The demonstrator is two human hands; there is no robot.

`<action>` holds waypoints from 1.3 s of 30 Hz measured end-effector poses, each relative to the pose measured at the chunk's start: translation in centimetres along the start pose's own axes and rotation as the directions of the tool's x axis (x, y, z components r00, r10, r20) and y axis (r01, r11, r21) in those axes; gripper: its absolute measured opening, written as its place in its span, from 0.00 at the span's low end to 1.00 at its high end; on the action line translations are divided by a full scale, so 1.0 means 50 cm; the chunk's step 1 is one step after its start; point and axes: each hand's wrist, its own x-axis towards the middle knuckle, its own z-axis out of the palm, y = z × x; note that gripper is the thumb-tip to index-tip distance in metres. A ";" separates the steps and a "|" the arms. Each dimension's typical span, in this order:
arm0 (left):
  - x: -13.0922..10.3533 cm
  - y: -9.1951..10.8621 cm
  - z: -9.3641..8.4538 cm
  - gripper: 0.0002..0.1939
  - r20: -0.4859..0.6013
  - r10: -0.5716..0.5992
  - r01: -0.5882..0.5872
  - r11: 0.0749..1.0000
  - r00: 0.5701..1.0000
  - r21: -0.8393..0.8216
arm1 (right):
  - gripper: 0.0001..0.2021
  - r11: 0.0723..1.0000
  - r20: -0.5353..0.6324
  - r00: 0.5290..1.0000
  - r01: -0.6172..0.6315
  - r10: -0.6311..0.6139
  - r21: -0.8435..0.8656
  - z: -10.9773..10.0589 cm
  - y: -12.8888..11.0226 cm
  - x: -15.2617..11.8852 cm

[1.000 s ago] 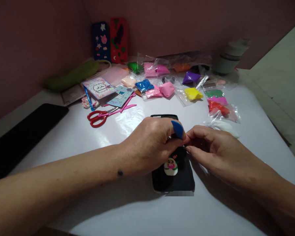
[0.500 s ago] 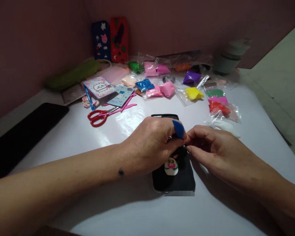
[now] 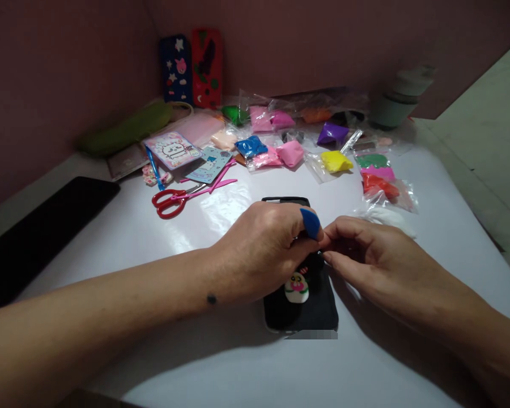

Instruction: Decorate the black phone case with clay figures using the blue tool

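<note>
1. My red-handled scissors (image 3: 172,201) lie on the white table (image 3: 238,362), far left of centre.
2. Behind them I see a blue pen (image 3: 153,168) and sticker cards (image 3: 173,151).
3. Bagged clay sits further back: blue (image 3: 250,146), pink (image 3: 289,153), yellow (image 3: 334,161), purple (image 3: 331,134), red (image 3: 378,184).
4. Two decorated cases (image 3: 192,68) lean on the wall.
5. A black slab (image 3: 42,232) lies at my far left.

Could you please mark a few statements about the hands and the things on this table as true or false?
1. The left hand holds a blue tool. True.
2. The black phone case stands against the wall. False: it lies flat on the table, under the hands.
3. The red scissors lie untouched, left of the case. True.
4. The right hand holds the yellow clay bag. False: that bag lies apart, farther back.
</note>
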 end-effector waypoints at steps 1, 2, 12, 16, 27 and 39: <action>0.000 0.001 -0.001 0.05 0.007 -0.007 0.007 1.000 1.000 -0.007 | 0.05 1.000 0.000 1.000 0.001 -0.001 -0.004 0.000 0.000 0.000; 0.001 0.002 -0.001 0.05 0.006 -0.008 0.008 1.000 1.000 -0.018 | 0.05 1.000 0.000 1.000 0.004 -0.004 -0.006 0.000 0.001 0.001; 0.005 0.009 -0.006 0.06 -0.001 -0.047 0.047 0.997 0.999 -0.056 | 0.05 1.000 0.011 1.000 0.000 0.000 -0.019 -0.002 -0.001 -0.002; 0.003 0.006 -0.004 0.05 0.008 -0.043 0.043 0.999 0.999 -0.022 | 0.05 1.000 0.003 1.000 0.009 -0.009 -0.021 -0.001 -0.002 0.000; 0.002 0.010 -0.004 0.05 -0.017 0.003 -0.004 0.999 1.000 -0.053 | 0.06 1.000 0.015 1.000 -0.003 0.003 -0.004 -0.002 -0.001 0.000; -0.001 0.004 0.000 0.05 -0.009 0.011 -0.011 1.000 1.000 0.001 | 0.06 1.000 0.017 1.000 -0.003 0.003 0.011 -0.001 -0.003 0.003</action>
